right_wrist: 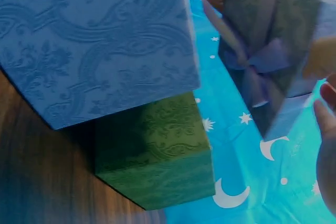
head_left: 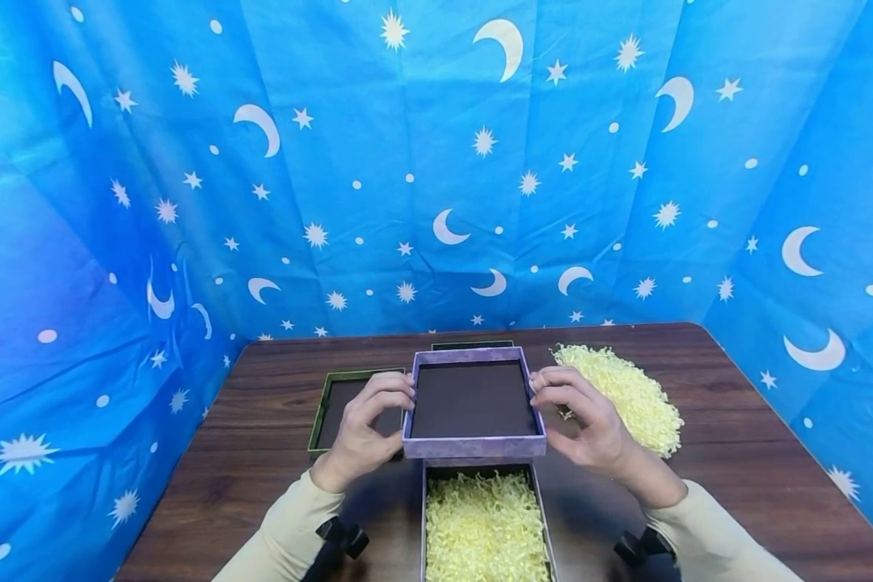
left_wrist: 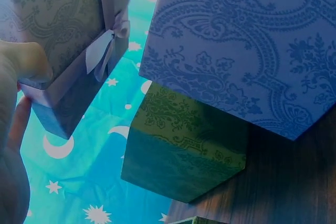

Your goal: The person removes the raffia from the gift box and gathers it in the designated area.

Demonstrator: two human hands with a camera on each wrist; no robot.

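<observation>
My left hand and right hand grip opposite sides of a purple box lid, thumbs toward the near side. Its dark inside faces the head camera. In the left wrist view, a ribbon bow is tied on the patterned outer side of this lid. Below and nearer stands a matching purple box, apart from the lid in both wrist views. Yellow crinkled paper shreds fill its inside.
A green-edged lid lies dark side up beyond my left hand. Behind the purple lid stands a green box, mostly hidden in the head view. A heap of yellow shreds sits beyond my right hand. Blue star-and-moon cloth surrounds the table.
</observation>
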